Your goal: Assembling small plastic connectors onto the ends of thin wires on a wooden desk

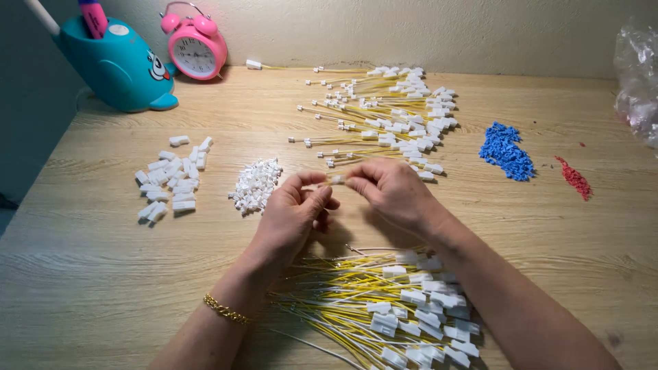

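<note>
Small white connector [337, 179] pinched between both hands above the tabletop [89, 274]. Left hand [293, 212] curled, thumb and forefinger closed on it. Right hand [392, 186] likewise closed, fingertips on its other end. Wire bundle [384, 301] lies beneath the wrists; finished wires [387, 113] beyond; white housings [255, 185] just left.

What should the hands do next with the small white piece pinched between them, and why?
Probably push the two ends together until seated. The left hand and right hand meet fingertip to fingertip on a small white connector above the wooden table, not yet over either pile. The far pile of wires looks a likely place to set it afterwards.
</note>
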